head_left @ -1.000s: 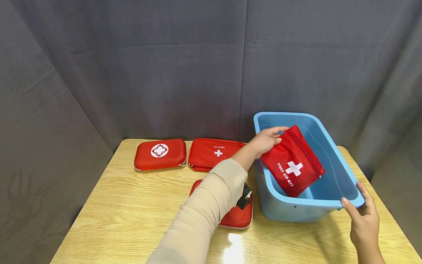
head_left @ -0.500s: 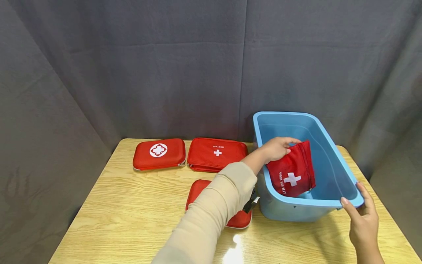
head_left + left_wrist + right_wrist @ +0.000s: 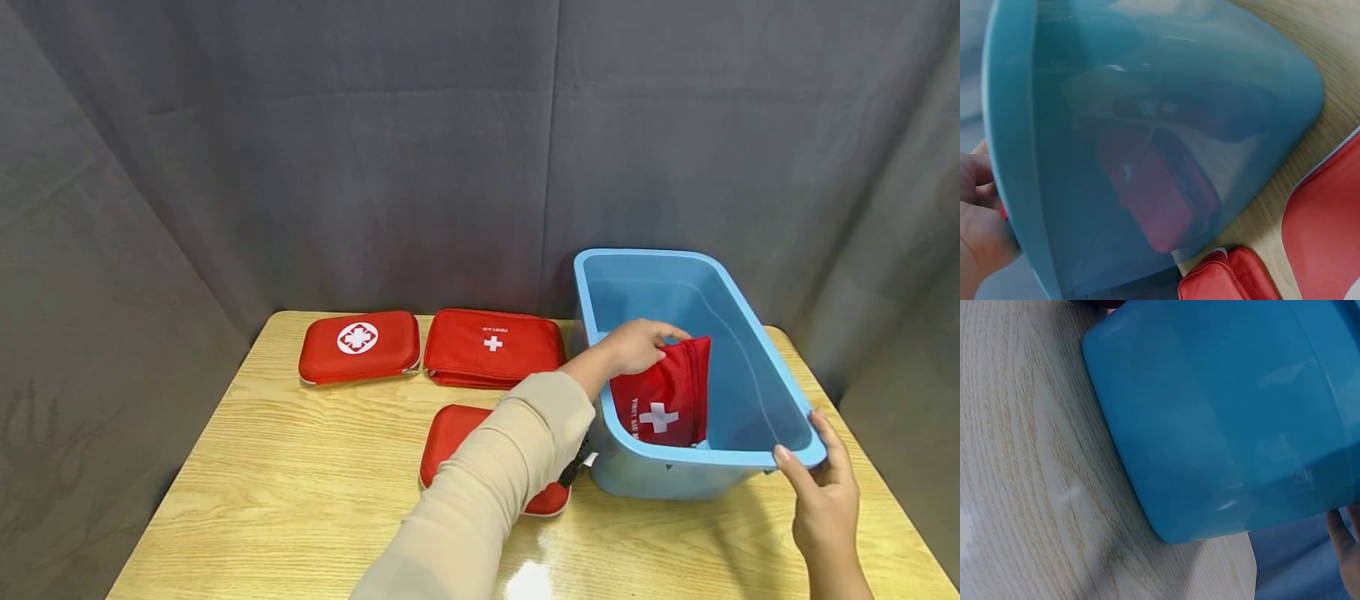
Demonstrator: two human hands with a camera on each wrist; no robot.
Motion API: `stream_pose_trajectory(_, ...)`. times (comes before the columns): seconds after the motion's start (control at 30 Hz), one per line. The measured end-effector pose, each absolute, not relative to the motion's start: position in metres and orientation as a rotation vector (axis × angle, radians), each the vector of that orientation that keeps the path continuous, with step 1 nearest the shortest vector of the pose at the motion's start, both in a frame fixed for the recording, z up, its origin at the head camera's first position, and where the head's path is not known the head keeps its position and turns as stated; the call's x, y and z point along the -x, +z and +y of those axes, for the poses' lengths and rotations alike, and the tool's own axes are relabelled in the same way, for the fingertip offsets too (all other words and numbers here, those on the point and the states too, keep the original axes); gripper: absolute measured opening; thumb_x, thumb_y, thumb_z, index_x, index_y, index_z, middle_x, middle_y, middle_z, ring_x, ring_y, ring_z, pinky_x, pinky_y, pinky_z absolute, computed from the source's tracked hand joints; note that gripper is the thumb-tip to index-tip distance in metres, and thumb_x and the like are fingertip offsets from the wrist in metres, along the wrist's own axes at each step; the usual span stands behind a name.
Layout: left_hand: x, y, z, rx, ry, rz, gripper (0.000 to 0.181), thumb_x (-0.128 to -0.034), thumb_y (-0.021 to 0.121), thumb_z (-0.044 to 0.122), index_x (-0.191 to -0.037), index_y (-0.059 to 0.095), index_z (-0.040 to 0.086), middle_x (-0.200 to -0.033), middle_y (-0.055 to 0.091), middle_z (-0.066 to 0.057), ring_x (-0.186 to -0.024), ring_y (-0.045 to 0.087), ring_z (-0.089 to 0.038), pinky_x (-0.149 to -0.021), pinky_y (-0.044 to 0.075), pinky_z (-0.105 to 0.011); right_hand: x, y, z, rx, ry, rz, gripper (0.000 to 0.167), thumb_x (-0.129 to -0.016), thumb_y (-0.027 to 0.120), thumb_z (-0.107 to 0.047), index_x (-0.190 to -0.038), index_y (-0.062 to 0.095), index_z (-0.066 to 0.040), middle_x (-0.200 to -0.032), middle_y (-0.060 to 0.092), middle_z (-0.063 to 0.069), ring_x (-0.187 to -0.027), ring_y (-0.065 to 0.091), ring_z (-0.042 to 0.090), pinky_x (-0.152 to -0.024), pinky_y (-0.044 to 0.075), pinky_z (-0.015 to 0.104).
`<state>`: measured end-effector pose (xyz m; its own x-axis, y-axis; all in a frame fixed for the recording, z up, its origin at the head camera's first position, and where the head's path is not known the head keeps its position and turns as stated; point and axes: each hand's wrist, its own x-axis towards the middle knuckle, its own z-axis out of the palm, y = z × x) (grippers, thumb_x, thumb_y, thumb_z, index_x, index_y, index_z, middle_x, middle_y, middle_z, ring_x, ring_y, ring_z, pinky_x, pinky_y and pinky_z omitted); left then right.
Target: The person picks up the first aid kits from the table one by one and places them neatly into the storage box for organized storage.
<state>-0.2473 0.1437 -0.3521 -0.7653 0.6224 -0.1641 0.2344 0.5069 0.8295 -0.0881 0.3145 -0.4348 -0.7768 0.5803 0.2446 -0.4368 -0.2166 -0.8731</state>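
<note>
My left hand (image 3: 633,346), nearer, pinches the red first-aid pouch (image 3: 675,392) below it, right of centre. My right hand (image 3: 825,500) grips the blue tub (image 3: 675,477) at its lower-right corner.

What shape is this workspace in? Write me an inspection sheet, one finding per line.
Surface: wood-grain table, bright glare toward the front.
Job's things: red pouch in the blue bin; whether it touches bottom is unclear.
Clutter: round-emblem case, FIRST AID case, third red case partly behind the left sleeve.
Grippers: left hand pinches the red pouch; right hand grips the bin's rim.
Cables: nothing seen.
Surroundings: grey curtain behind.
</note>
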Motion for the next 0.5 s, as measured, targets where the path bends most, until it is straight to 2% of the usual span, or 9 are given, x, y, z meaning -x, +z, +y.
stream_pose_trajectory(0.13, 0.2463, -0.3525, 0.1452, -0.735, 1.147, 2.366, 0.041, -0.0772, 0.063, 0.007, -0.114, 0.056, 0.024, -0.096, 0.057, 0.004, -0.071, 0.053, -0.007, -0.050, 0.045, -0.016, 0.0873, -0.4343, 0.3141, 0.159, 2.018, -1.409, 0.055, -0.076, 0.041, 0.024, -0.126, 0.039, 0.002, -0.128, 0.033, 0.011, -0.114, 0.034, 0.021, -0.079, 0.039, 0.013)
stream_pose_trajectory(0.23, 0.2462, -0.3510, 0.1476, -0.805, 1.017, 2.487, 0.047, -0.0729, 0.068, 0.009, -0.115, 0.055, 0.024, -0.094, 0.056, 0.007, -0.074, 0.052, -0.005, -0.050, 0.043, -0.013, 0.0871, -0.4336, 0.3136, 0.133, 2.004, -1.413, 0.053, -0.076, 0.043, 0.023, -0.125, 0.039, 0.004, -0.128, 0.033, 0.012, -0.114, 0.033, 0.022, -0.080, 0.039, 0.013)
stream_pose_trajectory(0.37, 0.2486, -0.3501, 0.1475, -0.919, 0.740, 2.692, 0.055, -0.0706, 0.071, 0.014, -0.120, 0.049, 0.026, -0.103, 0.052, 0.009, -0.089, 0.048, -0.004, -0.057, 0.043, -0.013, 0.0879, -0.4338, 0.3137, 0.103, 2.011, -1.401, 0.053, -0.075, 0.044, 0.023, -0.125, 0.040, 0.004, -0.128, 0.033, 0.012, -0.114, 0.035, 0.021, -0.080, 0.039, 0.014)
stream_pose_trajectory(0.5, 0.2541, -0.3507, 0.1399, -0.950, 0.692, 2.747, 0.056, -0.0734, 0.068, 0.016, -0.123, 0.046, 0.025, -0.113, 0.049, 0.008, -0.099, 0.044, -0.005, -0.065, 0.044, -0.015, 0.0875, -0.4352, 0.3150, 0.096, 2.017, -1.397, 0.053, -0.075, 0.044, 0.024, -0.124, 0.040, 0.004, -0.129, 0.033, 0.012, -0.113, 0.036, 0.020, -0.080, 0.040, 0.014)
